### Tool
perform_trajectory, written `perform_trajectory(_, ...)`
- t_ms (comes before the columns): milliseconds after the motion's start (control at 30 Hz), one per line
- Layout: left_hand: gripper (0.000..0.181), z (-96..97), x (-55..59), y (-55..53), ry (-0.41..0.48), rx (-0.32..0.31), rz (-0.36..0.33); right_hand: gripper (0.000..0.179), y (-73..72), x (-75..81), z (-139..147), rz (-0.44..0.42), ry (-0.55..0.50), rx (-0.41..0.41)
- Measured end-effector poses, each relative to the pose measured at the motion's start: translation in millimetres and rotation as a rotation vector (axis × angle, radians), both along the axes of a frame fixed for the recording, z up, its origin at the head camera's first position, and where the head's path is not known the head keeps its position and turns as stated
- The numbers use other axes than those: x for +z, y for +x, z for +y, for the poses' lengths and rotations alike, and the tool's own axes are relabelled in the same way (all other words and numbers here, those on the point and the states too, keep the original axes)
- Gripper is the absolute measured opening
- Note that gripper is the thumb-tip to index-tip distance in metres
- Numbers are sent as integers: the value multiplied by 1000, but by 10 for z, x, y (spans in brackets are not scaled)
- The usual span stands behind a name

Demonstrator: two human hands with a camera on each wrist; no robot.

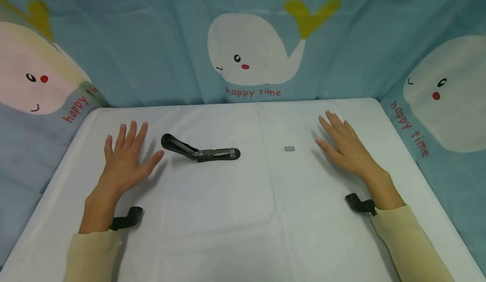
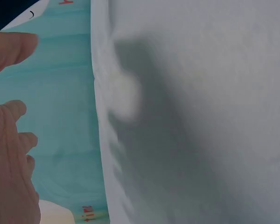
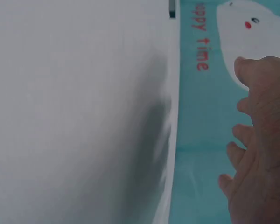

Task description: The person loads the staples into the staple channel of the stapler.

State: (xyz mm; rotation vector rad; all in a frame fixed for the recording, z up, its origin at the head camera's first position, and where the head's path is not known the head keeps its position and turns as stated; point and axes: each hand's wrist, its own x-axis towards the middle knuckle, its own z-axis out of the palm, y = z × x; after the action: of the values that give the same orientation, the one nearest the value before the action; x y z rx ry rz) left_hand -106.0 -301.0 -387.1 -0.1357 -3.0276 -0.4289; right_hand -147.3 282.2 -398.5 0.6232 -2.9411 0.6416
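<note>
A black stapler (image 1: 200, 150) lies on the white table in the head view, its top arm swung back so the metal staple channel shows. Right of it sits a small grey strip of staples (image 1: 290, 149), whose end (image 3: 172, 10) also shows at the top of the right wrist view. My left hand (image 1: 127, 164) is spread over the table at the left, thumb close to the stapler's raised end and holding nothing. On the other side, my right hand (image 1: 343, 147) hovers with straight fingers, its thumb pointing toward the staples.
The table is covered by a white cloth (image 1: 224, 214) with faint creases. Behind it and at both sides hangs a blue curtain (image 1: 152, 63) printed with whales. Black wrist mounts (image 1: 127, 218) sit at both cuffs.
</note>
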Motion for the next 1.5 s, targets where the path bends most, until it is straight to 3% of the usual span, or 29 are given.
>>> perform_trajectory(167,100,33,47,1,19,-34,5,67,-20,24,-141,15,-31,58)
perform_trajectory(300,99,68,95,-10,90,-77,-12,61,-20,83,-238,-7,-48,75)
perform_trajectory(433,92,118,110,-9,208,-127,-79,51,-24,119,-343,-63,-60,74)
perform_trajectory(567,91,184,102,13,316,-112,-174,44,-34,97,-430,-101,-68,91)
perform_trajectory(667,87,230,108,20,371,-104,-199,41,-53,65,-487,-89,-69,117)
perform_trajectory(833,83,274,116,-9,457,-139,-173,39,-89,74,-588,-72,-59,136)
perform_trajectory(1000,82,290,152,-1,497,-138,-167,34,-140,80,-706,-114,-49,145)
perform_trajectory(1200,75,278,108,-9,544,-187,-70,30,-157,57,-788,-148,1,133)
perform_trajectory(1333,70,335,77,-58,597,-231,-28,26,-159,27,-768,-156,16,127)
perform_trajectory(1500,56,388,109,-132,679,-273,-21,20,-164,-1,-758,-150,13,122)
